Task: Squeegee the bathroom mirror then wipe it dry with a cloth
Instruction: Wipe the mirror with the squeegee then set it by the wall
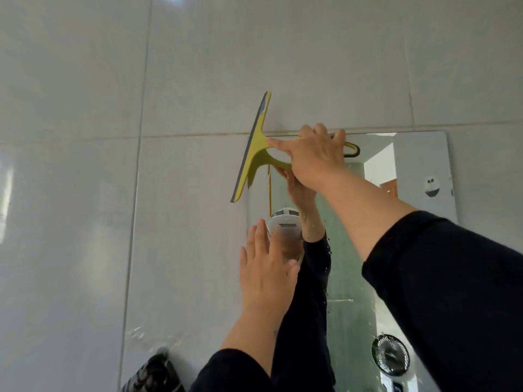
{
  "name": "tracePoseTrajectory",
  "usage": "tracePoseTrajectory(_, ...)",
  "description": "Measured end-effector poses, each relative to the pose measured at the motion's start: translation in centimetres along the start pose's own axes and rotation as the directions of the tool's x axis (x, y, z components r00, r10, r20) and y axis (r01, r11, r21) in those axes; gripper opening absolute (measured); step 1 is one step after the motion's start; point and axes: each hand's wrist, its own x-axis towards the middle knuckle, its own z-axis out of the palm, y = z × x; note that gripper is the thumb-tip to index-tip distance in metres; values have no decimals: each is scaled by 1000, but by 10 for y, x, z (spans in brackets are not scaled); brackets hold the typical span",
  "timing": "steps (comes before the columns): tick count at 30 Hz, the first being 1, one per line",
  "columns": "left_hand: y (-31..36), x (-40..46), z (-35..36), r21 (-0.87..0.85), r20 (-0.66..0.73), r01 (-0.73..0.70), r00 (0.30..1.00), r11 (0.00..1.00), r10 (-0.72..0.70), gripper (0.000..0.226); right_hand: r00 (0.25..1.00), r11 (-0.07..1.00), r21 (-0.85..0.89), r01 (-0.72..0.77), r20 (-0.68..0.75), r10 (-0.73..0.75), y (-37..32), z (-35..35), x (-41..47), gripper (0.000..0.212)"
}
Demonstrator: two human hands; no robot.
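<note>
The wall mirror (418,171) hangs on the tiled wall, right of centre. My right hand (314,157) is shut on the handle of a yellow-green squeegee (254,148) at the mirror's top left corner. Its grey blade stands nearly upright and pokes out past the mirror's left edge, over the tile. My left hand (264,270) is lower, fingers apart and flat against the mirror's left edge, holding nothing. Water drops cling to the glass near the reflection of my sleeve. No cloth is in view.
Glossy grey wall tiles (113,137) surround the mirror. A dark patterned object (158,372) sits at the bottom left. The mirror reflects a small round fan (390,355) and a white wall fitting (431,186).
</note>
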Motion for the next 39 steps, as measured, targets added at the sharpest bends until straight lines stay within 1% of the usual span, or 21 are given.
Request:
tracePoseTrajectory(3,4,1,8,11,15,7,1000,1000,-7,83,1000,1000,-26,9,16,-8,-1,8,6,56)
tracePoseTrajectory(5,5,1,12,27,56,24,998,999,-25,90,1000,999,-34,5,31,-4,1,12,8,55)
tracePoseTrajectory(9,1,1,17,83,108,46,993,996,-54,98,1000,1000,-27,12,24,-12,9,15,6,53)
tracePoseTrajectory(16,6,1,13,143,107,54,992,988,-69,100,1000,999,-39,22,9,-22,40,17,-16,49)
tracePoseTrajectory(21,10,1,9,172,122,76,988,982,-98,99,999,999,-51,-15,32,17,73,14,-36,48)
tracePoseTrajectory(24,12,1,10,178,81,94,991,980,-110,90,998,997,-68,-34,59,38,92,10,-50,52)
tracePoseTrajectory(27,17,-3,14,138,18,114,993,984,-118,79,996,996,-76,-43,77,48,105,6,-58,52)
tracePoseTrajectory(29,22,-10,18,131,22,109,993,985,-113,81,993,995,-82,-57,96,65,115,3,-62,55)
tracePoseTrajectory(32,29,-17,24,140,71,85,993,987,-96,85,988,991,-93,-98,113,108,134,1,-72,60)
tracePoseTrajectory(35,33,-18,28,154,111,85,988,984,-103,91,980,986,-84,-147,126,157,153,0,-88,57)
tracePoseTrajectory(39,35,-18,30,132,93,109,988,985,-121,94,965,972,-85,-219,130,228,166,3,-101,56)
